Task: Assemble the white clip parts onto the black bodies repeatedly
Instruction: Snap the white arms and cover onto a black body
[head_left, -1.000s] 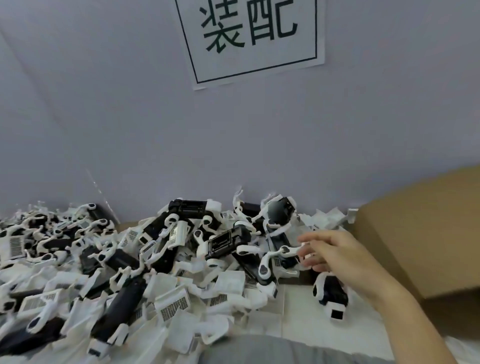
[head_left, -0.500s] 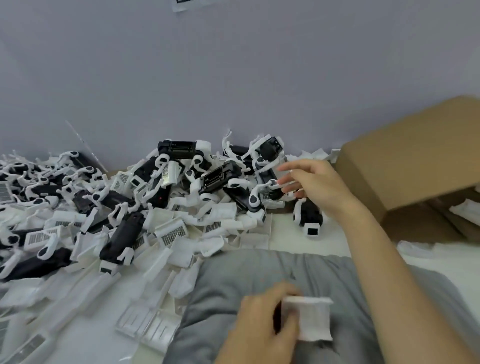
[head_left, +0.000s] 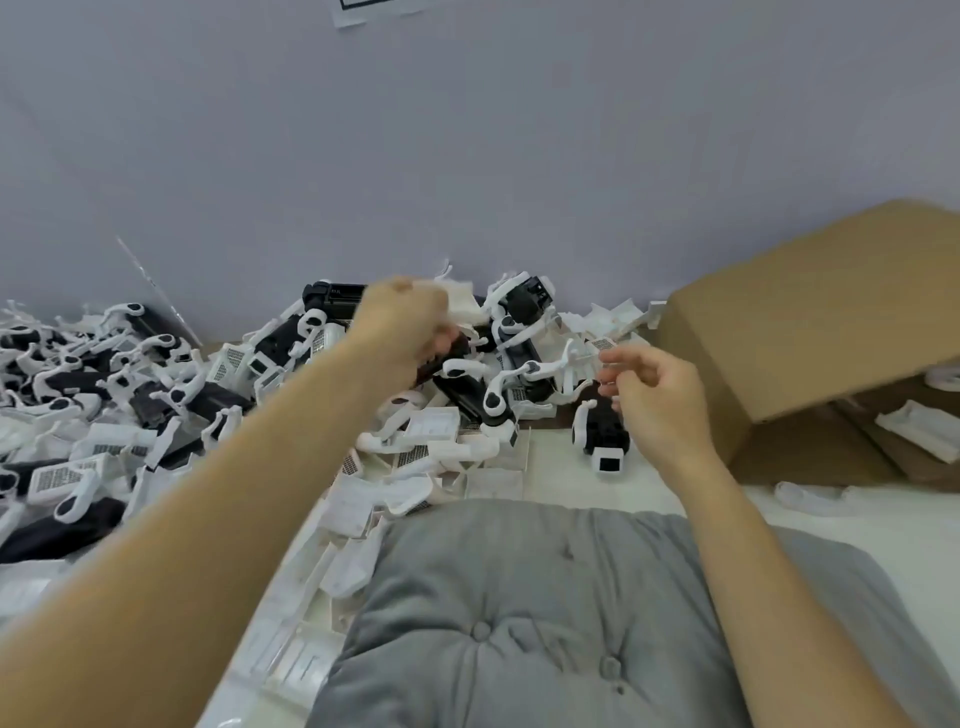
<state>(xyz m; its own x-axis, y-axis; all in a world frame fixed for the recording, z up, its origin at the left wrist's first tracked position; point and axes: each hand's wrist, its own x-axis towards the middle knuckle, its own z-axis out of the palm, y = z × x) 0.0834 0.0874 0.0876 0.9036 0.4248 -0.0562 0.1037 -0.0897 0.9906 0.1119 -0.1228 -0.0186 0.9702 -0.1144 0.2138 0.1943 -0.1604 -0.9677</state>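
While both hands work over the pile, findings stand as follows.
Left hand (head_left: 402, 325): grip curled round a black body (head_left: 441, 358), blurred.
Right hand (head_left: 652, 395): fingers loosely bent; whether it pinches the white clip (head_left: 566, 364) cannot be told.
Key relation: white clip lies just right of black body, long axis pointing toward it; right hand nearer.
Stock: pile (head_left: 156, 395) left.

Single head-worn wide-angle view, looking forward and down from close above a grey cushion (head_left: 545, 623) toward a parts pile (head_left: 156, 415) against the grey wall (head_left: 467, 156), cardboard box (head_left: 810, 312) at right; no second view.
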